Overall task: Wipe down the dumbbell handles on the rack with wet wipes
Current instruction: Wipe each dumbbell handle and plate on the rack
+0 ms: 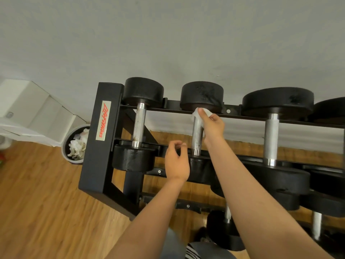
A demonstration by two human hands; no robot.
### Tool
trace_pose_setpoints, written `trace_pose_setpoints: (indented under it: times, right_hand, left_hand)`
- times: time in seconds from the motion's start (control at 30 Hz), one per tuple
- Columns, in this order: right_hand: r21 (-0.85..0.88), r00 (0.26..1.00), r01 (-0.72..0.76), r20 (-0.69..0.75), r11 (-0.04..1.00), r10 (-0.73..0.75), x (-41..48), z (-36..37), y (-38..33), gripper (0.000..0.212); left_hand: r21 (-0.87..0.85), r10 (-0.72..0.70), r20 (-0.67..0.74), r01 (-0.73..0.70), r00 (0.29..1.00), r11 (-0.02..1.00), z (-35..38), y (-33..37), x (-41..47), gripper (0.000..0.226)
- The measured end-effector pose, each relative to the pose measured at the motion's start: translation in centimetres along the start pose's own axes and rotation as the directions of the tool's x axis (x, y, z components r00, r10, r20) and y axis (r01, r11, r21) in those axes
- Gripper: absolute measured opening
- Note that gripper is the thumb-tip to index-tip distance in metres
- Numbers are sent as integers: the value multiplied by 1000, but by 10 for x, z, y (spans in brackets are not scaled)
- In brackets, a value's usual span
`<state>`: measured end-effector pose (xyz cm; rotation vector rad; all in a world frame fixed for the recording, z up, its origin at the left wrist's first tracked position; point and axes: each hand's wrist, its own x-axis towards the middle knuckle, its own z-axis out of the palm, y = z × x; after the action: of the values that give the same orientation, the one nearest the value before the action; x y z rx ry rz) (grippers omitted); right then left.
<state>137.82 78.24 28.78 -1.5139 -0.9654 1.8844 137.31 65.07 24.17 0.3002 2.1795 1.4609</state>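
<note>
1. Handles point(271, 137) of bare steel lie across the rails of the rack's point(91, 165) top tier, each between two black heads.
2. The second handle point(197, 135) from the left end is being worked on: a white wipe point(200, 113) is pressed to its far end, just under the far head.
3. The wipe is held by the right hand point(212, 126), whose fingers are curled round it and the bar.
4. The left hand point(176, 163) is held over the near rail beside that handle, fingers loosely curled; nothing is seen in it.
5. The first handle point(138, 126) shows brown spots; whether it has been wiped cannot be told.
6. The job is judged to be at an early stage: the rest of the second handle, the third one, and the lower handles point(317, 227) appear to remain.
7. Crumpled white sheets point(77, 146) are seen in a bin point(73, 161) left of the rack; they may be spent wipes.
8. A pale label point(103, 120) is fixed to the rack's end frame. Red script on it, running sideways, can be read as "LifeFitness".
9. No other writing can be made out; a mark on the white box at far left is too small to read.
</note>
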Motion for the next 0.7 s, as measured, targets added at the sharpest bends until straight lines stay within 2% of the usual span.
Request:
trace_pose_setpoints:
  times: [0.1,0.23,0.37,0.53,0.7]
  right_hand:
    - [86,1000,-11,-24,996,13,-1,-4,9,15]
    - [36,999,-38,33,999,37,7,-7,3,16]
    - [14,999,16,45,1000,-16,8,-16,12,5]
    - [-92,990,21,143,996,-8,7,-13,3,14]
    - [-210,981,50,196,976,-8,4,-26,1,10]
  left_hand:
    - [2,-4,9,4,1000,1000,0,-2,1,15]
    - [3,-20,2,20,1000,1000,-1,-3,1,15]
    - [-8,-23,0,23,1000,1000,-1,-3,3,14]
    - [-4,-27,-6,27,1000,1000,0,-1,1,15]
    - [-17,-27,-1,27,1000,999,1,-3,2,15]
